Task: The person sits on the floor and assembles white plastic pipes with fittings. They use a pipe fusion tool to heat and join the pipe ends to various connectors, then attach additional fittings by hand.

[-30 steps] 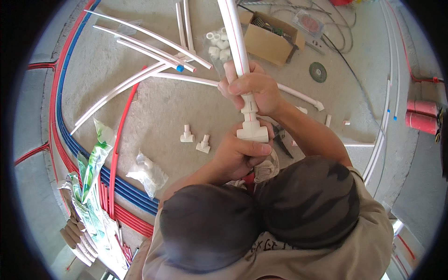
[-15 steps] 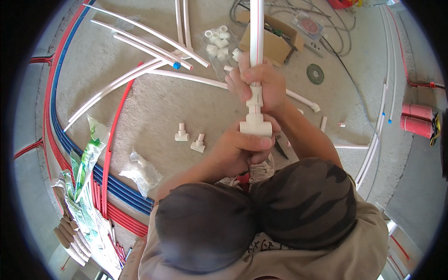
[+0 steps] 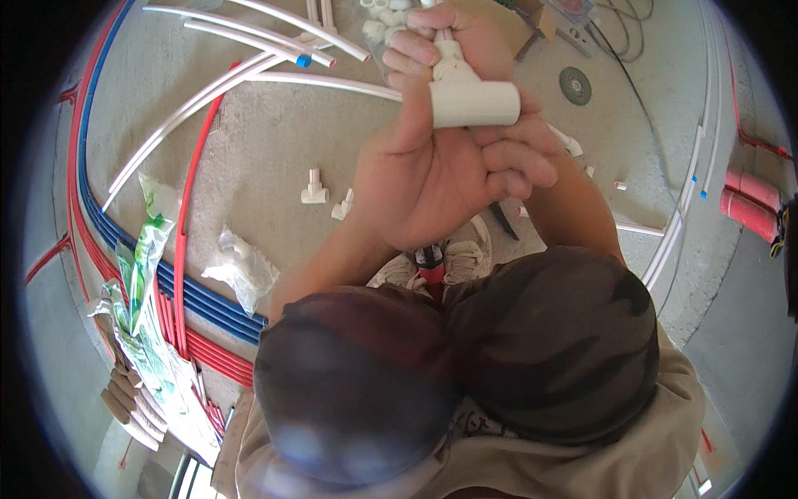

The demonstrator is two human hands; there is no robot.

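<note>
Concrete floor lies beneath right-hand fingers seemingly gripping a white tee.

Two bare hands are in view, one left hand and one right hand, with three white tee fittings, one held and two on the floor. There are also two dark-covered knees, two pale shoes, one round grinding disc, two red cylinders and three blue pipe-end caps.

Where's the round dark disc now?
Head view, upper right: the disc lies on the floor, in the picture between the right hand and the black cable.
</note>
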